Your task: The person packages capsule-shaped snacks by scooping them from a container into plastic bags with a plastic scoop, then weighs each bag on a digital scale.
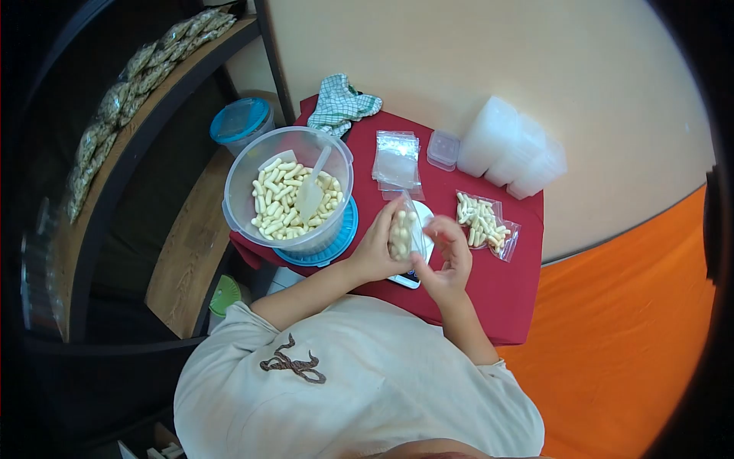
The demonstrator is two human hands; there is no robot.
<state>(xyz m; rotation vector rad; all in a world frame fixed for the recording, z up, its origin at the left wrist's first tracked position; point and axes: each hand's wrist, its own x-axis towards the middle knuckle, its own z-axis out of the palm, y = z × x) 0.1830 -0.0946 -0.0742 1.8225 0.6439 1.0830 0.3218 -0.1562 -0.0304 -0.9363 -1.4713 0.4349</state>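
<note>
My left hand (374, 251) is closed around the side of a small clear plastic bag (402, 234) partly filled with pale, finger-shaped pieces. The bag stands upright over a white digital scale (421, 217), mostly hidden behind it and my hands. At the bag's right edge is my right hand (448, 263), its fingers curved and spread from the thumb, whose tip is right by the plastic. To the left, a large clear tub (231, 200) holds many more such pieces and a white scoop (310, 196). It stands partly on a blue lid (345, 229).
Filled bags (485, 223) lie right of the scale on the red tablecloth (505, 306). Behind are flat clear bags (397, 159), a small square container (443, 148), stacked clear containers (501, 145) and a checked cloth (340, 105). A shelf (183, 76) with packaged goods borders the left.
</note>
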